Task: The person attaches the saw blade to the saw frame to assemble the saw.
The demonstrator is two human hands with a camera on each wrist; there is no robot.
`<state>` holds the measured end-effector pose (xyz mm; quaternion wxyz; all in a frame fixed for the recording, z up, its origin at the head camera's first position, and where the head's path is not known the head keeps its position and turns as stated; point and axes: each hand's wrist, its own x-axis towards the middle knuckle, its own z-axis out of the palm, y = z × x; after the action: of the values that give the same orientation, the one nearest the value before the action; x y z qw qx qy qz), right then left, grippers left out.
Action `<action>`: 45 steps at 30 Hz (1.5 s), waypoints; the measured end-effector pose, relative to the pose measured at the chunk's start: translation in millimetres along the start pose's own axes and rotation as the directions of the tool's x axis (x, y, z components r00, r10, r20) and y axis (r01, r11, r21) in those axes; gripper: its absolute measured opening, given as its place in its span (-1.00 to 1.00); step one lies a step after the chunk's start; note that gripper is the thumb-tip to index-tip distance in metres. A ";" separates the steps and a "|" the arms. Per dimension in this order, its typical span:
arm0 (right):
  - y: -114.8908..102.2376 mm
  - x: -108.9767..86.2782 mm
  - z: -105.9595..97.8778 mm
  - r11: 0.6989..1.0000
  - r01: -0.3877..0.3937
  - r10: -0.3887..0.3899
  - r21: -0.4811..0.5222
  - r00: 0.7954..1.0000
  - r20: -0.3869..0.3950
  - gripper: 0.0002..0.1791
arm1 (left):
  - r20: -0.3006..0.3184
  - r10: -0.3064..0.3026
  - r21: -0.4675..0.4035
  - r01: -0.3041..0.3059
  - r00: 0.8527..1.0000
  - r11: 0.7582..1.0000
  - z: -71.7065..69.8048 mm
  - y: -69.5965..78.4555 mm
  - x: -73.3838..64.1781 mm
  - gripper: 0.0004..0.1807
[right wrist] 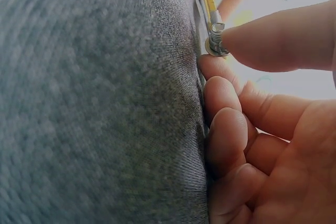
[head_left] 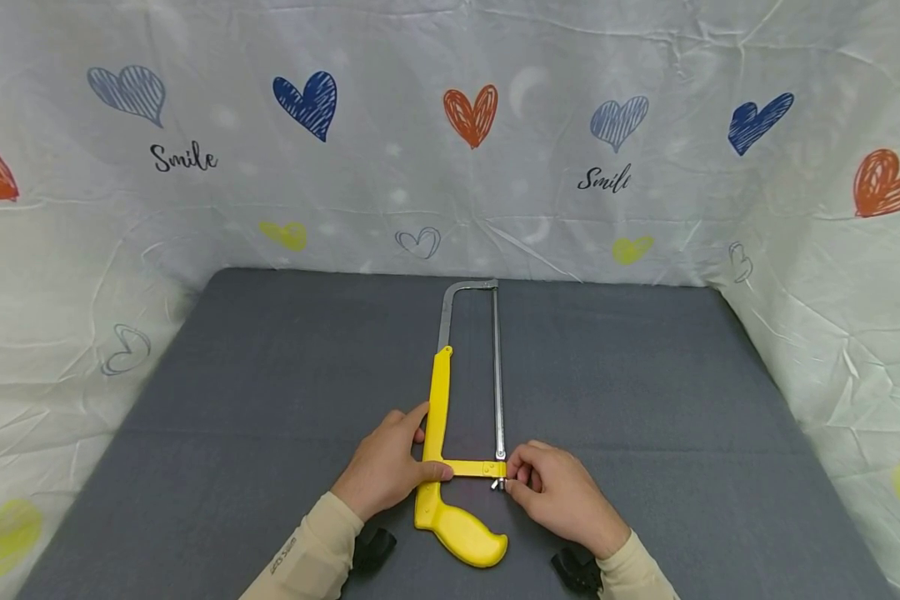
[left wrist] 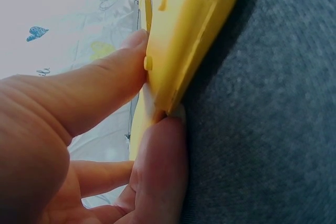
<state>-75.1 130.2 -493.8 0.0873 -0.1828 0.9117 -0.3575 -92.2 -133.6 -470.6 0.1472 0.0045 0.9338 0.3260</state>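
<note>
A hacksaw (head_left: 438, 400) with a yellow handle and a grey metal front bow lies on the grey cloth, its handle toward me. The blade (head_left: 498, 375) runs along its right side. My left hand (head_left: 386, 462) holds the yellow frame, thumb on top near the crossbar and fingers at its left edge. In the left wrist view the thumb and fingers pinch the yellow frame (left wrist: 178, 40). At the crossbar's right end is a small metal wing nut (head_left: 498, 484). My right hand (head_left: 562, 492) pinches it between thumb and forefinger; the threaded end (right wrist: 217, 32) shows in the right wrist view.
The grey cloth-covered table (head_left: 270, 358) extends around the saw. Behind it hangs a white curtain (head_left: 390, 183) printed with hearts and words, and it drapes down both sides.
</note>
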 end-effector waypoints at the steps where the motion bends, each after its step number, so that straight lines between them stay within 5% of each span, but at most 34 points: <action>1: -0.1 0.0 -0.2 1.000 0.000 0.000 0.001 1.000 0.003 -0.81 | 0.000 0.000 0.000 0.000 1.000 1.000 0.1 -0.2 0.1 0.16; 21: -1.9 0.3 -0.7 1.000 -0.007 0.007 -0.006 1.000 0.009 -0.82 | 0.006 -0.026 -0.004 0.026 1.000 1.000 0.3 -0.4 0.5 0.17; 33: -3.8 0.2 -0.2 0.992 -0.125 0.125 0.030 0.992 0.007 -0.74 | 0.017 -0.025 0.003 0.025 1.000 1.000 -0.9 -0.3 -0.2 0.16; 45: -2.6 0.3 -0.3 0.992 -0.122 0.121 0.038 0.993 0.007 -0.63 | 0.020 -0.030 0.001 0.030 0.999 1.000 -1.4 0.3 0.3 0.16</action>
<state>-74.7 128.5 -491.8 0.1147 -0.1261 0.9139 -0.3685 -92.8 -134.2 -469.5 0.1615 -0.0064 0.9324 0.3234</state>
